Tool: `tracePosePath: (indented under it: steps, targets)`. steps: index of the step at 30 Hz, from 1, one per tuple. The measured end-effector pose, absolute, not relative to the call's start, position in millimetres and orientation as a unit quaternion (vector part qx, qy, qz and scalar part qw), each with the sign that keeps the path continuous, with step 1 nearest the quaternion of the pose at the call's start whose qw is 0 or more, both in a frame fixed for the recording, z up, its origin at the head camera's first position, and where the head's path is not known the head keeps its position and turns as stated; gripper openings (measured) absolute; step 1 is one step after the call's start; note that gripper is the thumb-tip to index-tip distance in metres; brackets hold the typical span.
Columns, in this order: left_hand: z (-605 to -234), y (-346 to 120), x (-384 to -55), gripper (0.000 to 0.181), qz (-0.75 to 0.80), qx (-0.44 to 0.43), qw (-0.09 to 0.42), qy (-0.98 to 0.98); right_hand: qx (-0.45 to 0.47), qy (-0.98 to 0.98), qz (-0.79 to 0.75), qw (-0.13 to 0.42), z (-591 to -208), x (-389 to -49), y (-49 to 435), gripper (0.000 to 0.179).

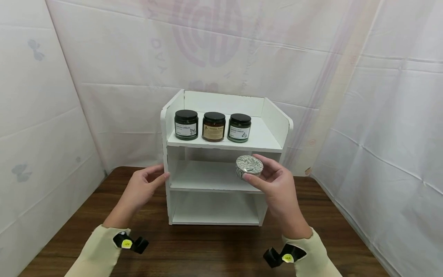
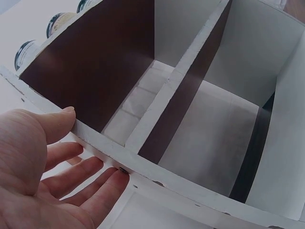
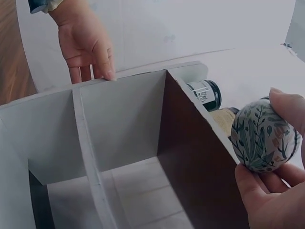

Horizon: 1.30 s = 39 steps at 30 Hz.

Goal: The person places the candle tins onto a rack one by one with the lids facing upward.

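Note:
My right hand [image 1: 278, 182] holds a small round tin [image 1: 249, 166] with a leafy green-and-white pattern, thumb on one side and fingers on the other. In the head view the tin is in front of the middle level of a white three-level shelf [image 1: 216, 222]. The right wrist view shows more leaves and small flowers on the tin [image 3: 261, 136]. My left hand [image 1: 143, 186] is at the shelf's left side panel, its thumb on the front edge and its fingers extended along the outer face, as the left wrist view also shows.
On the top level stand three lidded candle jars in a row: a dark green jar [image 1: 186, 125], an amber jar [image 1: 214, 127] and another green jar [image 1: 239, 127]. The shelf stands on a dark wooden table [image 1: 194, 250], with white printed cloth [image 1: 121, 100] hanging behind and at both sides.

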<state>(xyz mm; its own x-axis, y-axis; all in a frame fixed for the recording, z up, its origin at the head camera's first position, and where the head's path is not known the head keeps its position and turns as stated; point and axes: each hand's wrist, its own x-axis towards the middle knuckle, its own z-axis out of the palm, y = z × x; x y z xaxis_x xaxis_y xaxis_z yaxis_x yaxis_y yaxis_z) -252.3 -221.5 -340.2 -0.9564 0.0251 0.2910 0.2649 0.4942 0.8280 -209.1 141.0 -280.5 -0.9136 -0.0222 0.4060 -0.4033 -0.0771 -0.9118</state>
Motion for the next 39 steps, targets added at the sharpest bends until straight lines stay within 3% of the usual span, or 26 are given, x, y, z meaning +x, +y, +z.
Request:
tracePosePath:
  steps: [16,26,39]
  targets:
    - [-341,-222,-253,0.062,-0.492,-0.083,0.117,-0.859,0.135,-0.67,0.698,0.215,-256,-217,144,0.062]
    - [-340,-222,-253,0.065,-0.491,-0.084,0.113,-0.859,0.111,-0.713,0.603,0.342,-250,-229,145,0.065]
    - [-340,-222,-253,0.061,-0.491,-0.089,0.117,-0.858,0.068,-0.762,0.512,0.392,-239,-241,141,0.065]
